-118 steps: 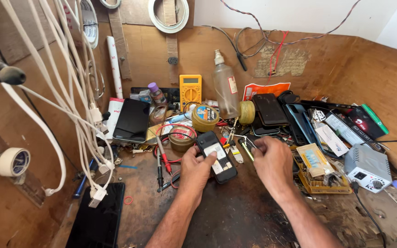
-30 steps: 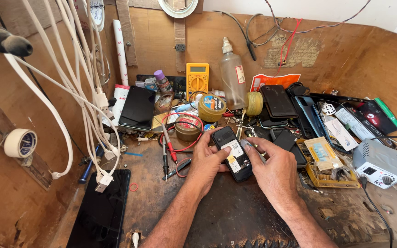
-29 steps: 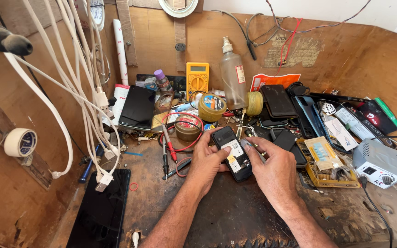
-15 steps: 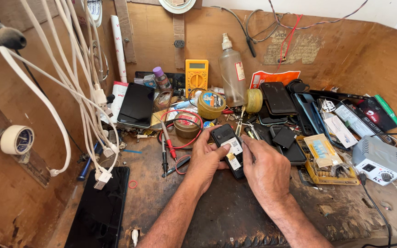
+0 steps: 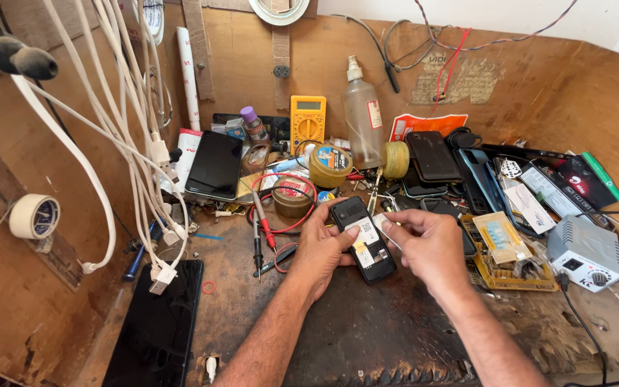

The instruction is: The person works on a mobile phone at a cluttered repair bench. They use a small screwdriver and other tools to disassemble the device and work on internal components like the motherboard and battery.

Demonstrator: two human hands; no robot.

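A small black mobile phone [image 5: 362,239] lies back-up in the middle of a cluttered wooden workbench [image 5: 367,337], its rear open and showing white and yellow labels. My left hand [image 5: 319,247] grips its left side, thumb near the top. My right hand [image 5: 430,240] is just right of the phone, with thumb and forefinger pinched on a thin metal tool, possibly tweezers [image 5: 388,233], whose tip touches the phone's right edge.
A yellow multimeter [image 5: 307,123], a plastic bottle [image 5: 362,118], tape rolls, red and black probes [image 5: 259,226] and several phones crowd the back. White cables [image 5: 134,143] hang at the left over a black phone [image 5: 157,326]. A grey box [image 5: 586,251] sits right.
My right hand has come off the phone's top and moved right, now pinching the thin tool at the phone's edge. My left hand keeps hold of the phone.
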